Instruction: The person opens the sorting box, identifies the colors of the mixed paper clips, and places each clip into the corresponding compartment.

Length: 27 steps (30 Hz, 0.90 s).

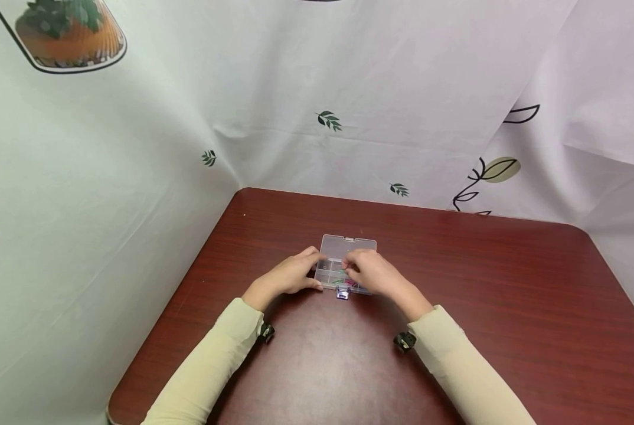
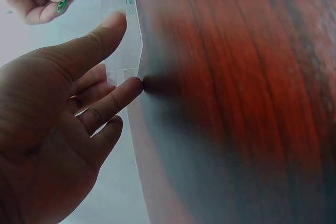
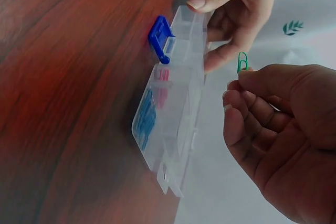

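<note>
On the table lies a clear plastic compartment box [image 1: 334, 243] with its lid folded back, away from the person. My left hand [image 1: 291, 273] holds the box at its left end, thumb at the front corner and fingers farther back. Between thumb and fingertips, my right hand [image 3: 286, 124] pinches a green paper clip [image 3: 242, 62] above the box. Pink paper clips [image 3: 161, 88] and blue paper clips [image 3: 145, 120] lie in separate compartments, and green ones show in another in the head view. A blue latch [image 3: 159, 39] hangs open at the front wall.
The box stands on a dark red-brown wooden table [image 1: 508, 295]. White cloth [image 1: 402, 88] printed with leaves hangs behind the table and along its sides. Both wrists wear dark straps, and both forearms have light sleeves.
</note>
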Motion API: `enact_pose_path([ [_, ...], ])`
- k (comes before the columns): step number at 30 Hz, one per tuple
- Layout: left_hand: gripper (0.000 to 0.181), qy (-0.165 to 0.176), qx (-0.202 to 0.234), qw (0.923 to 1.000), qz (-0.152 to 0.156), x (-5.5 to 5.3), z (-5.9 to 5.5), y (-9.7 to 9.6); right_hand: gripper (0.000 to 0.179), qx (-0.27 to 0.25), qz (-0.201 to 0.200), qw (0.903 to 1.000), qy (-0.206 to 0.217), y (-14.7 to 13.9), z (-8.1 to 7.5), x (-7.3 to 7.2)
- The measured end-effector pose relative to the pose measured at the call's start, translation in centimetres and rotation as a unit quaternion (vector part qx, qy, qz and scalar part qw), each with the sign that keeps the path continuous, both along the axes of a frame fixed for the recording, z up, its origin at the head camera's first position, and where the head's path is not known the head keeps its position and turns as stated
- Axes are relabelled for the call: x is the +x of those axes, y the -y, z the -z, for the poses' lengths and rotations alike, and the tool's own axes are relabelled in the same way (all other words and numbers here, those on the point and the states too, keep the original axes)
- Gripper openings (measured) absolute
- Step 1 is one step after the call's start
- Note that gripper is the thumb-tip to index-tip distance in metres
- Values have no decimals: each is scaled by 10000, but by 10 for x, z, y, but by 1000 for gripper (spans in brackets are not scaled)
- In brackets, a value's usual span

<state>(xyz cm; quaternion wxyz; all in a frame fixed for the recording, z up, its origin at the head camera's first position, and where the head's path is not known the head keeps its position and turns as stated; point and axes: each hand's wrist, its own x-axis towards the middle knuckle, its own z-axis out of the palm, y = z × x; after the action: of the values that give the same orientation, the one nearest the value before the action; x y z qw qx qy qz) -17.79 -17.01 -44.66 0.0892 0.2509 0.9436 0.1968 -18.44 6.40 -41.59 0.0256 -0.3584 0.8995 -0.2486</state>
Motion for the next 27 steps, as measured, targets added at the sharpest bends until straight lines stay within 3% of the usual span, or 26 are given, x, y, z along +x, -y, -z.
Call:
enact_pose_path([
  [14, 67, 10, -46, 10000, 65, 0, 1, 1, 9, -31, -45, 9998, 193, 15, 6, -3],
  [27, 67, -5, -28, 10000, 23, 0, -1, 0, 8, 114, 45, 9998, 157, 1, -2, -5],
])
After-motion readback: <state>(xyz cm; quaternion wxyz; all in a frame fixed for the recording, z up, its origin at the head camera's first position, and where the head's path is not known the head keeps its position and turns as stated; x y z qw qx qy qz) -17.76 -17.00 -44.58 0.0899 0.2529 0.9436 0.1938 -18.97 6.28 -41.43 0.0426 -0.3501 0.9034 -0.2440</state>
